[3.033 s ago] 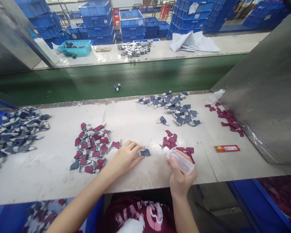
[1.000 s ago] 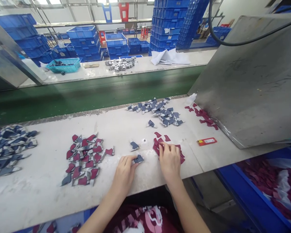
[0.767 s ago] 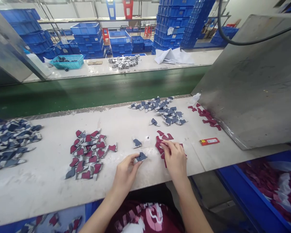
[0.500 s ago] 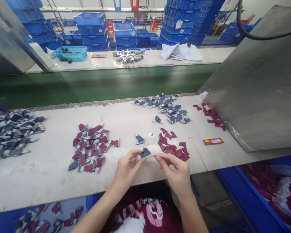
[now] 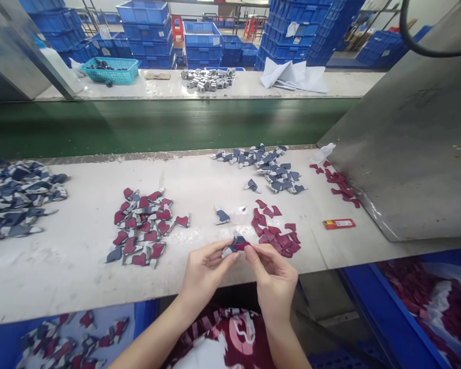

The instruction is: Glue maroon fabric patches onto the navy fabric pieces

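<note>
My left hand [image 5: 205, 269] pinches a blue-grey and white part [image 5: 230, 248] over the front edge of the white table. Against that part, my right hand [image 5: 272, 266] holds a small maroon piece [image 5: 241, 246] between thumb and finger. A single blue-grey and white part [image 5: 222, 215] lies just beyond my hands. Loose maroon pieces [image 5: 276, 238] are spread to the right of it, and more blue-grey parts [image 5: 278, 171] form a pile farther back. To the left lies a heap of parts with maroon faces [image 5: 144, 225].
A large blue-grey pile [image 5: 19, 197] is at the far left. A red and yellow packet [image 5: 338, 224] lies at the right, near a slanted metal panel [image 5: 415, 138]. Blue bins [image 5: 392, 307] stand below the table. Behind the green strip [image 5: 176, 125] is a turquoise basket [image 5: 111, 72].
My hands have come together, and the maroon piece now meets the blue-grey part, which has been turned so its white portion shows. The camera view has shifted slightly.
</note>
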{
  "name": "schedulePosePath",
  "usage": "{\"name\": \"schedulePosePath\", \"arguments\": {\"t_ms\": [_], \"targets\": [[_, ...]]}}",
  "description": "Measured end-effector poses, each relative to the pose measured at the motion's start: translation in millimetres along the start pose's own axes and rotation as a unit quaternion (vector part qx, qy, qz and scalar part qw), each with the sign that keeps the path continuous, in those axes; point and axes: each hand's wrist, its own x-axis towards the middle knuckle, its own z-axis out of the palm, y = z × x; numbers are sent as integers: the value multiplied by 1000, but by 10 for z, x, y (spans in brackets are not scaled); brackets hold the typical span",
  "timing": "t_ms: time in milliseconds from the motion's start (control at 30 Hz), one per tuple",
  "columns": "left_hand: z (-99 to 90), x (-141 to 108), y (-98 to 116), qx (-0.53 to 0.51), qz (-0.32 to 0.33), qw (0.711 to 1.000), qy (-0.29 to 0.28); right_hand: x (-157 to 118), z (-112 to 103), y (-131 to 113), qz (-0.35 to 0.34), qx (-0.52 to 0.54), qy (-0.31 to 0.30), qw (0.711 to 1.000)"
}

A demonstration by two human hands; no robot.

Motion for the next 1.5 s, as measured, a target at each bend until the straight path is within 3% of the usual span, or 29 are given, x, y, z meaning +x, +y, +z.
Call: {"name": "schedulePosePath", "arguments": {"t_ms": [233,533,633,700,767,833,967,1200,1500], "targets": [[28,-29,27,6,6,1000,0,-5,7,8,-27,-18,-10,999],[60,-38,167,-68,-35,997,22,-64,16,17,-242,-144,32,959],[38,-48,234,-88,-38,995,9,10,-62,27,-204,-116,-6,972],[18,-57,274,-91,-35,995,-9,93,-131,33,-125,-57,-100,985],[2,-60,301,-86,-36,995,-30,170,-185,41,-49,17,-195,979],[-4,-53,309,-77,-44,995,-44,213,-206,46,-9,75,-229,970],[14,-28,283,-72,-50,995,-37,190,-180,45,-9,74,-184,980],[36,-33,285,-76,-38,996,-16,154,-142,16,-72,27,-160,984],[102,-112,308,-63,-13,998,15,95,-44,11,-62,39,-102,992]]}}
